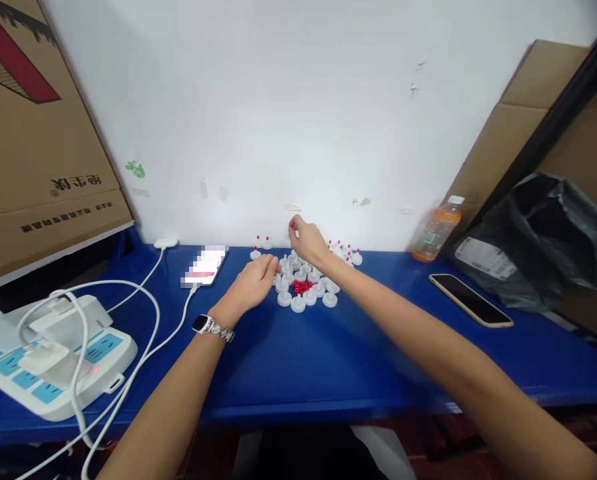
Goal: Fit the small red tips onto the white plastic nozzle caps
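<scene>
My right hand [308,241] is raised over the back of a pile of white plastic nozzle caps [298,303]. Its fingers are pinched, and a bit of red, seemingly a small red tip cap, shows at the fingertips. My left hand [259,279], with a watch [202,324] on its wrist, rests at the pile's left side. Its fingers are curled closed, and what they hold, if anything, is hidden. Loose red tip caps [302,287] lie in a heap amid the white caps. Behind my right hand stand several white caps with red tips [357,258]; others stand at the back left.
On the blue table [298,367], a power strip [58,387] with white cables fills the left. A charging phone [206,265] lies nearer the pile. To the right are another phone [471,300], an orange drink bottle [437,230] and a dark plastic bag [543,233]. A white wall [278,120] rises behind.
</scene>
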Motion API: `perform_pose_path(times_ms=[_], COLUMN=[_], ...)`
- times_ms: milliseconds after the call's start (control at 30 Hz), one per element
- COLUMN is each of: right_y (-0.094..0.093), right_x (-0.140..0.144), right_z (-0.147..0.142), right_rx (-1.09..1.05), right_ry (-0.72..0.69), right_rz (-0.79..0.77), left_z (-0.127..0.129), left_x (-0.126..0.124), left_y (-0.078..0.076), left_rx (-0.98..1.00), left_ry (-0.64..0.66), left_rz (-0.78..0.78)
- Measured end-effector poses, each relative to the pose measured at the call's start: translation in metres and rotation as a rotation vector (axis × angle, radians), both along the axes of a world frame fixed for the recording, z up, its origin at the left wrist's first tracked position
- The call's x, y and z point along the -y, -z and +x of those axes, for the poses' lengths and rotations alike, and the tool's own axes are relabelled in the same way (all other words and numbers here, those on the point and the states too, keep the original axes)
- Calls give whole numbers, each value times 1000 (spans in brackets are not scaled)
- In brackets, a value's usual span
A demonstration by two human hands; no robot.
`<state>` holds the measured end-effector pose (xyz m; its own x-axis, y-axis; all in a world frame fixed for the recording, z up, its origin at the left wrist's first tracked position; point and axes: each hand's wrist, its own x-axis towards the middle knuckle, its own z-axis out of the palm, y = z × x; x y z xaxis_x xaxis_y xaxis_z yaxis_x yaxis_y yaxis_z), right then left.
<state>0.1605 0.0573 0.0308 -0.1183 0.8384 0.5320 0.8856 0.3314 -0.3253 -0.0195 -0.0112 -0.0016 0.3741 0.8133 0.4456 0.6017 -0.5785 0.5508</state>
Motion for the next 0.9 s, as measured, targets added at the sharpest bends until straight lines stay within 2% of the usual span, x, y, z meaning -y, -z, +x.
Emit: perform_pose_path(times_ms=[133,300,400,533,633,767,833,900], right_y=[10,21,24,24,19,12,13,16], right_x=[55,93,99,103,107,107,105,101], right_z=[28,39,38,33,33,44,51,54], right_rx=[-395,-539,-561,-514,-462,-413,-441,-490], right_ry=[-279,-394,-401,-409,-438,-341,-279,-249], right_rz=[-32,-97,-123,-32,97,244,256,214], left_z=[14,38,44,48,51,48,44,39], left_x=[7,13,16,21,23,20,16,12], left_y=[-7,-11,-9,-8,-10,-12,-9,-4], left_rx=[-1,12,-83,-188,-51,311,289,119], left_ry=[3,90,114,87,93,-96,-108,-18], left_rz=[43,36,111,241,242,162,138,146])
